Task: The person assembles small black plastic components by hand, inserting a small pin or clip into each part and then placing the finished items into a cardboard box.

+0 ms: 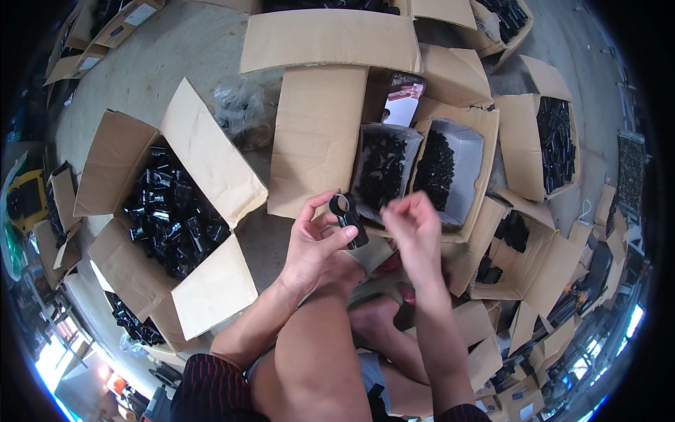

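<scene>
In my left hand (316, 239) is a glossy black plastic tube fitting (349, 221) with a round ring-shaped opening at its upper end. My thumb and fingers close around its side, and the ring tilts up toward me. To the right, my right hand (416, 221) is slightly blurred, its fingertips pinched together beside the fitting. Whatever they pinch is too small and dark to make out. Just beyond the hands, a grey tray (363, 151) holds small black pieces (383, 165). Beside it, a second grey tray (467, 158) has more small black pieces (434, 169) along its left side.
On the left stands an open carton (211, 299) full of glossy black fittings (169, 211). A phone (404, 98) leans behind the trays, inside a carton (485, 162). A clear plastic bag (239, 105) lies on the floor. More cartons (520, 141) with black parts stand at right.
</scene>
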{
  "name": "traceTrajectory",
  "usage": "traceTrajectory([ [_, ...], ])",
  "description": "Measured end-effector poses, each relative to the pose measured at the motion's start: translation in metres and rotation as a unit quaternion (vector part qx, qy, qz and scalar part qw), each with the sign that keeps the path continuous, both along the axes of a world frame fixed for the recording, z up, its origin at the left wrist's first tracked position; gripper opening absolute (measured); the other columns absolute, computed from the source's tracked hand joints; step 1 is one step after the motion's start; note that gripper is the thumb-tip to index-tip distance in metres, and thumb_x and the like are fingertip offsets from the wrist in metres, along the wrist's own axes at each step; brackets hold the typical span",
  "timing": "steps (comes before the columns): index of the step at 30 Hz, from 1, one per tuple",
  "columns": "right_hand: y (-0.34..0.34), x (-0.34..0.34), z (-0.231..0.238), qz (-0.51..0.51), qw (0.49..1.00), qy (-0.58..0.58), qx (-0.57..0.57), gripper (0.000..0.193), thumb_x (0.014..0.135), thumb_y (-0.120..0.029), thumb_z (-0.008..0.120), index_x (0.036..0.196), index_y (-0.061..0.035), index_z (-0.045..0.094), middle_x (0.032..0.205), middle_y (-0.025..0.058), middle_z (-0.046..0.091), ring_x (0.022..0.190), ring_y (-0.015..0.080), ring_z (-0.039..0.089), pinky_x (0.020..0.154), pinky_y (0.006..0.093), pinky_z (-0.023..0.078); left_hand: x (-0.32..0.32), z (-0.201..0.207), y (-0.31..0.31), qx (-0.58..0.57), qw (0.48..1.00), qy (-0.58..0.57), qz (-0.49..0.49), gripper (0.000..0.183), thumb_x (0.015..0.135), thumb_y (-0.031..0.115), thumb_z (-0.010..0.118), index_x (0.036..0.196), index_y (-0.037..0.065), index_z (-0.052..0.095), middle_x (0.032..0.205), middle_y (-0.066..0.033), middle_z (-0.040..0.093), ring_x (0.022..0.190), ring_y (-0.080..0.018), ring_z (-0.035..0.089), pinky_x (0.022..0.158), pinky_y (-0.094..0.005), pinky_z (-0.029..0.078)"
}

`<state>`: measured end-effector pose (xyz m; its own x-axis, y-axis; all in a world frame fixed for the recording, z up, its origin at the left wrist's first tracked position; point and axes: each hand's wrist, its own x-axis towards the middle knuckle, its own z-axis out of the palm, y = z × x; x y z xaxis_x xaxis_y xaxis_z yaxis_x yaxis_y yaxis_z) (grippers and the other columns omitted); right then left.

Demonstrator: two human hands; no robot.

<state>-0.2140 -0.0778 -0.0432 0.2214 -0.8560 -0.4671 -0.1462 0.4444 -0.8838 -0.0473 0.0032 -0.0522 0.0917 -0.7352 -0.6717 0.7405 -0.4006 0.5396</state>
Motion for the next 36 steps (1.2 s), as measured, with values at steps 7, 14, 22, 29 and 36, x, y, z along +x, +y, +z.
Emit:
traceTrajectory([
  [7,0.047,-0.026,0.024,0.04,0.999,0.033,-0.003,0.024,0.096,0.001,0.065,0.12,-0.0023,0.064,0.092,0.0009,0.064,0.079,0.0047,0.058,0.072,0.0216,0.05,-0.008,-0.001,0.002,-0.05,0.995,-0.025,-0.078,0.069,0.087,-0.002,0.077,0.146,0.008,0.044,0.116,-0.0099,0.068,0.101,-0.0148,0.068,0.089,-0.0305,0.056],
  [14,0.04,-0.011,0.023,-0.131,0.988,-0.028,-0.071,0.022,0.096,0.002,0.067,0.116,0.0011,0.058,0.104,0.0118,0.074,0.095,0.0083,0.067,0.083,0.0211,0.051,-0.023,0.001,-0.005,-0.111,0.985,-0.068,-0.112,0.073,0.082,-0.007,0.079,0.145,0.007,0.045,0.118,-0.011,0.067,0.101,-0.0154,0.068,0.088,-0.03,0.058],
  [22,0.046,-0.004,0.019,-0.181,0.965,0.068,-0.177,0.01,0.088,0.0,0.078,0.091,-0.0016,0.068,0.096,0.0071,0.074,0.077,0.0053,0.059,0.071,0.0192,0.047,-0.032,0.006,-0.01,-0.159,0.981,-0.09,-0.063,0.075,0.077,-0.009,0.083,0.143,0.005,0.049,0.115,-0.0073,0.065,0.093,-0.0109,0.066,0.084,-0.0269,0.058],
  [29,0.055,-0.019,0.028,-0.141,0.967,0.07,-0.201,0.01,0.087,0.002,0.078,0.095,0.0002,0.071,0.098,0.0095,0.071,0.081,0.0089,0.063,0.069,0.0231,0.051,-0.037,0.006,-0.009,-0.209,0.959,-0.169,-0.091,0.073,0.072,-0.004,0.088,0.138,0.008,0.058,0.115,0.0,0.06,0.095,-0.007,0.061,0.082,-0.0241,0.056],
  [36,0.05,-0.023,0.037,-0.064,0.972,0.08,-0.213,0.017,0.088,-0.006,0.078,0.101,0.0018,0.072,0.106,0.012,0.068,0.084,0.0134,0.065,0.071,0.0244,0.051,-0.034,0.011,-0.012,-0.258,0.925,-0.257,-0.106,0.069,0.073,0.0,0.089,0.136,0.009,0.062,0.114,-0.0041,0.065,0.097,-0.0112,0.065,0.082,-0.0278,0.058],
])
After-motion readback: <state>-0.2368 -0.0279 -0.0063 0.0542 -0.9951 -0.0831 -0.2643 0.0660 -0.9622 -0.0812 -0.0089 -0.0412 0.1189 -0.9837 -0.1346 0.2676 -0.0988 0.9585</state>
